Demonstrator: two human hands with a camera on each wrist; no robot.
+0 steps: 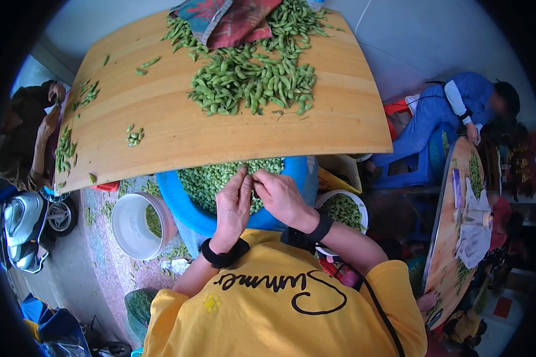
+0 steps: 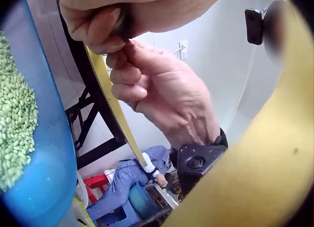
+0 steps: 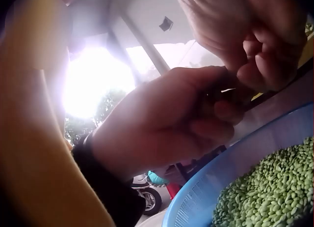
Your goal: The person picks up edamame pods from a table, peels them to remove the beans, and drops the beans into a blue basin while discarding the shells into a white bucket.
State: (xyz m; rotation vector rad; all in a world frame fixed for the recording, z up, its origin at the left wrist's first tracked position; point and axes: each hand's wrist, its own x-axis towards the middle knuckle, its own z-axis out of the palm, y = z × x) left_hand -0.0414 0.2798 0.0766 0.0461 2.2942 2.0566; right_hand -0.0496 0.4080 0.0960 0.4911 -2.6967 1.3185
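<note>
Both hands meet fingertip to fingertip over a blue basin (image 1: pixel 168 189) full of shelled green beans (image 1: pixel 201 185). My left hand (image 1: pixel 234 199) has its thumb and curled fingers around a small green bean pod (image 2: pixel 119 21), mostly hidden by the fingers. Against it, my right hand (image 1: pixel 284 199) pinches with thumb and forefinger; its other fingers curl in, as the left wrist view shows. The right wrist view has the left hand (image 3: pixel 167 116) beside the beans, its fingertips in shadow. Ahead, a heap of unshelled pods (image 1: pixel 250 83) lies on the wooden table (image 1: pixel 143 107).
The table's near edge overhangs the basin. A red and blue cloth (image 1: pixel 235 24) covers part of the heap. Left of the basin stands a white bucket (image 1: pixel 125 223); right of it, a white tub of pods (image 1: pixel 344 211). People sit at both sides, and a scooter (image 1: pixel 27 226) stands left.
</note>
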